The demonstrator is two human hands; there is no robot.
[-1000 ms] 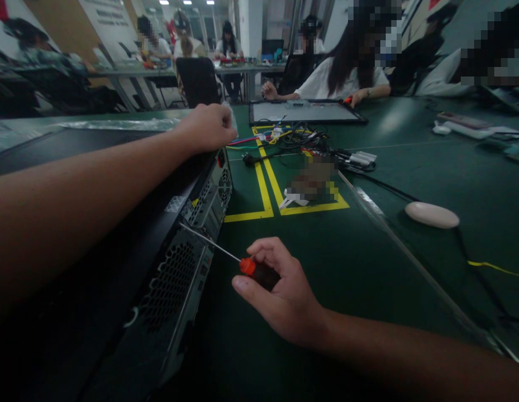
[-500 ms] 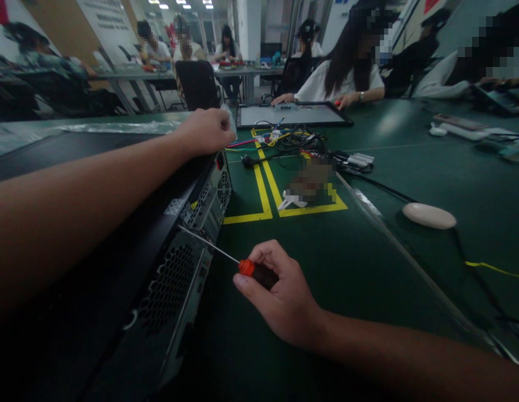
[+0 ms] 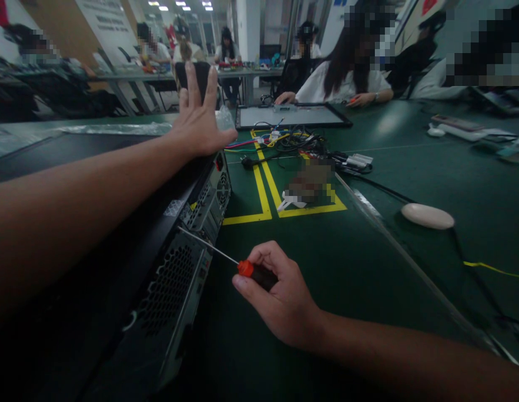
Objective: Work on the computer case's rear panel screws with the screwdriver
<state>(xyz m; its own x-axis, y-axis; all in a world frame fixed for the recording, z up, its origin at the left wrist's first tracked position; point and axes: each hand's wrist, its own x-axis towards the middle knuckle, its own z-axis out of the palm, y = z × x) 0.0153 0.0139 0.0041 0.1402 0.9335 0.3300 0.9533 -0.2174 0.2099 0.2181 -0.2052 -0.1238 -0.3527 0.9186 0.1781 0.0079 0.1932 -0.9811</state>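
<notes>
A black desktop computer case (image 3: 117, 262) lies on its side at the left, its rear panel with vents and ports turned to the right. My right hand (image 3: 280, 296) is closed round the red and black handle of a screwdriver (image 3: 244, 268). The screwdriver's thin shaft runs up and left, and its tip meets the rear panel near the top edge. My left hand (image 3: 198, 120) is open over the far rear corner of the case, fingers spread and raised. The heel of that hand appears to rest on the case top.
A bundle of cables (image 3: 296, 139) lies beyond the case, inside yellow tape (image 3: 265, 195) on the green table. Behind it is a flat framed panel (image 3: 293, 114), with a co-worker's hands beside it. A white mouse (image 3: 427, 215) sits at the right.
My left hand has gone from curled fingers to spread, raised ones, staying over the same corner. My right hand and the screwdriver have hardly moved.
</notes>
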